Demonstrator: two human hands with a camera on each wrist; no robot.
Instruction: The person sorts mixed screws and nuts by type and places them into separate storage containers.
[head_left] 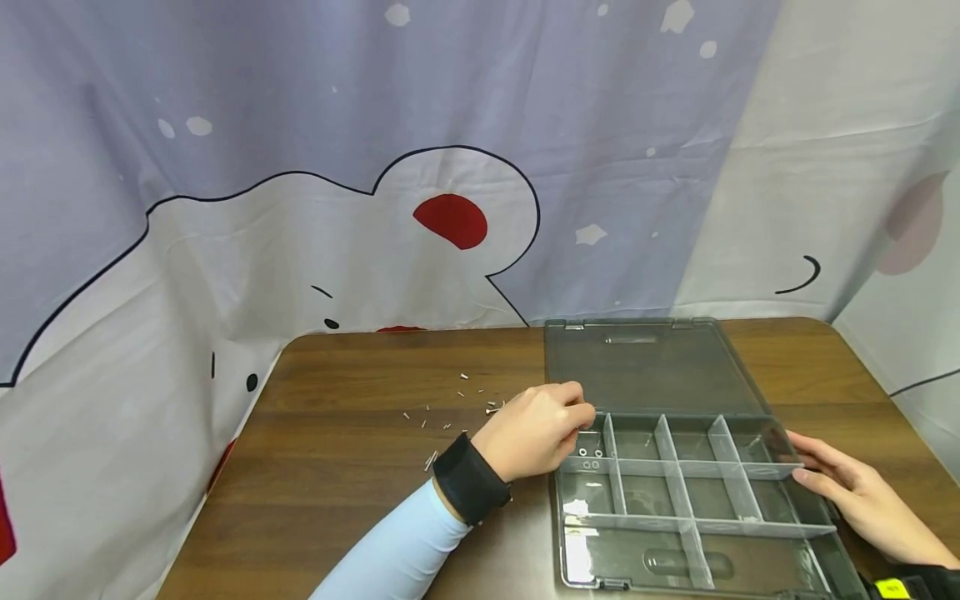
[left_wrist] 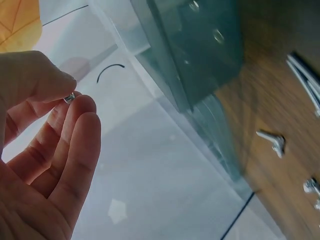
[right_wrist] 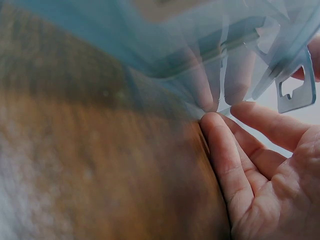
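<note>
Over the back-left compartment of a clear grey organizer box (head_left: 686,525), my left hand (head_left: 534,427) pinches a small metal nut (left_wrist: 69,98) between thumb and fingertips. Below these fingers, several small rings like nuts (head_left: 582,452) lie in that compartment. My right hand (head_left: 862,500) rests against the box's right side, its fairly straight fingers touching the outer wall near the tabletop. The box lies with its lid (head_left: 648,367) folded back flat on the table. Thin dividers (head_left: 675,475) split it into several compartments.
Loose screws (head_left: 431,460) and other small metal pieces (head_left: 491,407) are scattered on the wooden table (head_left: 352,492) left of the box. A patterned curtain (head_left: 300,250) hangs along the table's back and sides. The box has a latch (right_wrist: 297,87) on its edge.
</note>
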